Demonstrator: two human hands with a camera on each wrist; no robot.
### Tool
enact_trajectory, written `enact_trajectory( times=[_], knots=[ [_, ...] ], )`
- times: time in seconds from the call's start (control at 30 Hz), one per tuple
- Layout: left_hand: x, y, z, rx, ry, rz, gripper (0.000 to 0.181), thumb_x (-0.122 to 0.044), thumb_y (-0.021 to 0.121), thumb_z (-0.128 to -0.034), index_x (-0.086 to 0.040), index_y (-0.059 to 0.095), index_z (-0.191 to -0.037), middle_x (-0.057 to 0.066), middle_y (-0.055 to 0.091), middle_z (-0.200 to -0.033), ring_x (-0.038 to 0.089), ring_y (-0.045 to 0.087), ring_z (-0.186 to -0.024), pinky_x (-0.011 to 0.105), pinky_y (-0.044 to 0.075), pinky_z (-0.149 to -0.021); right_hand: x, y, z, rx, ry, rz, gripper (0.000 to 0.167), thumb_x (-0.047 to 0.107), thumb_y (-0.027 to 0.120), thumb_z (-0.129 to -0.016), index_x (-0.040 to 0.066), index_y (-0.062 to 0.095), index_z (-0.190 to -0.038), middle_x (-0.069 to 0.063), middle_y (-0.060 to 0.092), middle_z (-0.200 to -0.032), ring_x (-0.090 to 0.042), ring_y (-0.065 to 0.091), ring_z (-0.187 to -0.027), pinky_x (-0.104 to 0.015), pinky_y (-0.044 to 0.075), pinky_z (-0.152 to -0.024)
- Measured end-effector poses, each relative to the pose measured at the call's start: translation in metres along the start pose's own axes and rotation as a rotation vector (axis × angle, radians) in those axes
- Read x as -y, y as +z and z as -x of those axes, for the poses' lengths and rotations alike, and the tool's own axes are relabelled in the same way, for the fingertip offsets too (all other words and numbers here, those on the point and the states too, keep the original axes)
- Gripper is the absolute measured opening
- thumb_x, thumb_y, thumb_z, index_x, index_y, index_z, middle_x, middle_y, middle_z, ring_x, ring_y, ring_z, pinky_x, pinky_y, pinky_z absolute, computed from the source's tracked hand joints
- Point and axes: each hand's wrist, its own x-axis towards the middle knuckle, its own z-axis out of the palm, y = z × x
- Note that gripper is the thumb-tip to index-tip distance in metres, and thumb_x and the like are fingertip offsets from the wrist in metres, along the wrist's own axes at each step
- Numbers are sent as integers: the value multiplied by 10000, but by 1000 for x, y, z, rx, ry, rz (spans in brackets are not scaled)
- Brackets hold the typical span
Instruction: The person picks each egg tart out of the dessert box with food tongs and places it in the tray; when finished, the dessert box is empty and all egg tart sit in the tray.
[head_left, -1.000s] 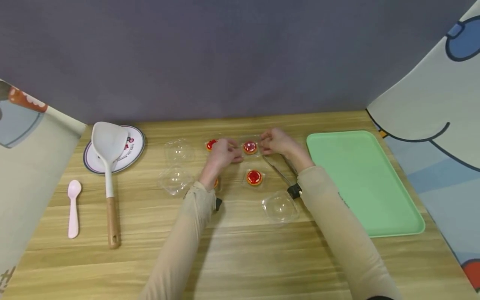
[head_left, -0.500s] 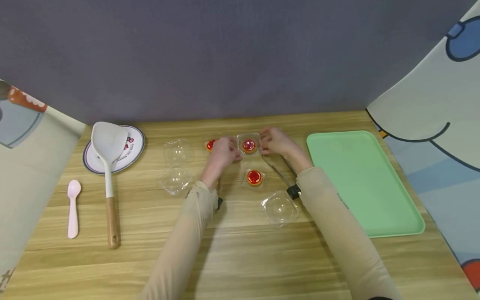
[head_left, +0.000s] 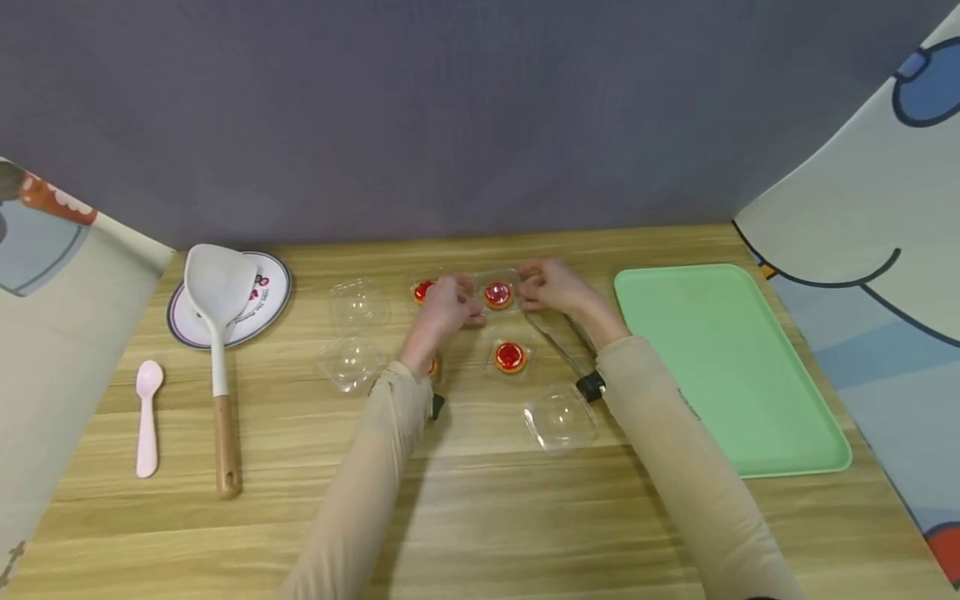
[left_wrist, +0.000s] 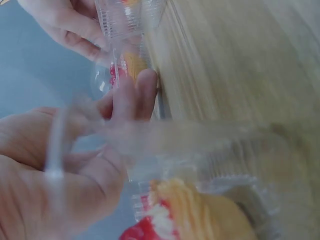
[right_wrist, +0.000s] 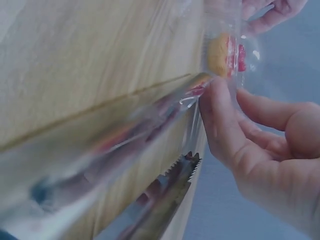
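A clear plastic box [head_left: 513, 278] with a domed lid encloses a red-topped tart [head_left: 497, 294] near the table's back edge. My left hand [head_left: 446, 305] pinches its left edge between thumb and fingers. On the opposite side, my right hand [head_left: 557, 287] does the same; in the right wrist view the tart [right_wrist: 218, 54] shows beyond the fingertips. Another red-topped tart [head_left: 422, 290] sits left of my left hand, and one [head_left: 510, 357] lies in clear plastic just in front. Part of a further tart [head_left: 432, 367] is hidden by my left forearm.
Metal tongs [head_left: 555, 342] lie partly under my right arm, beside a green tray [head_left: 735, 367]. A clear lid [head_left: 561, 419] and an open clear container [head_left: 351, 358] lie nearby. Left stand a plate [head_left: 272, 292], a white turner with wooden handle [head_left: 217, 333] and a pink spoon [head_left: 147, 417].
The box between my hands has shifted slightly left. Both hands stay at its sides, and the other things have not moved.
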Motion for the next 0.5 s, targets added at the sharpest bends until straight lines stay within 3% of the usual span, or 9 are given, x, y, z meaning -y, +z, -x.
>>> enact_trajectory(
  times=[0.2, 0.5],
  knots=[
    [2, -1, -1, 13, -1, -1, 459, 71, 673, -1017, 104, 512, -1446, 294, 690, -1162, 345, 775, -913, 338, 661, -823, -4, -2, -2, 20, 24, -78, 478, -113, 484, -1080, -174, 356, -1537, -401, 550, -1345, -259, 663, -985, -321, 622, -977],
    [4, 0, -2, 5, 37, -10, 511, 83, 703, -987, 61, 473, -1443, 253, 687, -1076, 283, 745, -794, 327, 656, -755, -4, -4, -1, 38, 19, -95, 449, -122, 466, -1077, -143, 388, -1518, -365, 562, -1325, -262, 671, -998, -313, 628, -960]
  ],
)
